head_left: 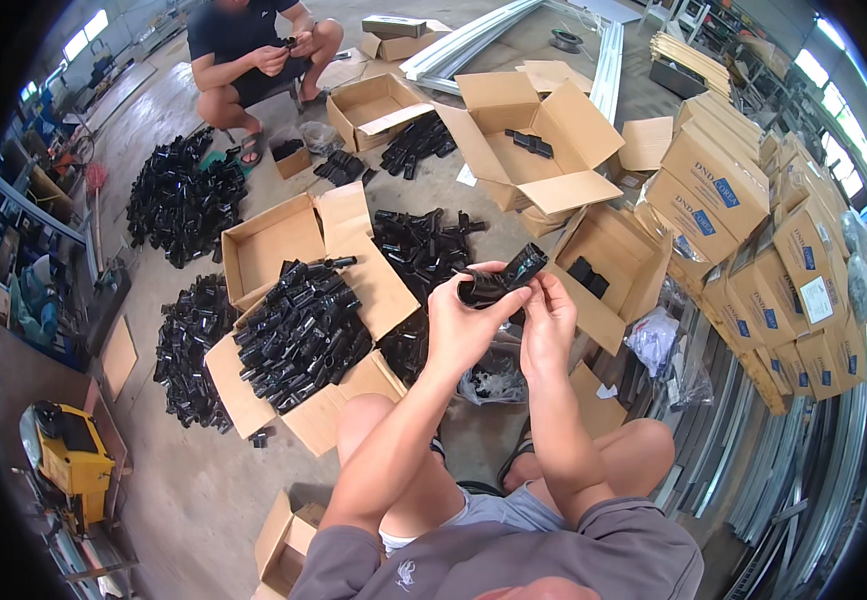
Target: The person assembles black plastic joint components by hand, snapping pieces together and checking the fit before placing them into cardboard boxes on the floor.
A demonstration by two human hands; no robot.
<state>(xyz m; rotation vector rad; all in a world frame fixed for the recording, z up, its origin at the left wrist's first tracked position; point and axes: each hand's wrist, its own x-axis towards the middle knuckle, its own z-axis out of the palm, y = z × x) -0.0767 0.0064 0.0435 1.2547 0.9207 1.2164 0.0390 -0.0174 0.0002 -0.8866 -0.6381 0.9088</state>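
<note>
Up in front of my knees, a shiny black plastic fitting (pixel 522 268) with a tube-like end is held between both hands. My left hand (pixel 469 318) is closed round its left part, thumb along the near side. The fingers of my right hand (pixel 551 318) pinch it from the right, below its raised end. Whether it is one piece or two pressed together I cannot tell. Just left of my hands, an open cardboard box (pixel 389 290) is heaped with similar black fittings (pixel 304 330). Behind my hands lies another pile of black fittings (pixel 419 245).
Open boxes (pixel 509 165) with a few black parts stand ahead and to the right. Loose heaps (pixel 189 195) cover the floor at left. A co-worker (pixel 254 60) squats at far left, handling a small black part. Stacked cartons (pixel 709 190) and metal profiles (pixel 724 440) line the right.
</note>
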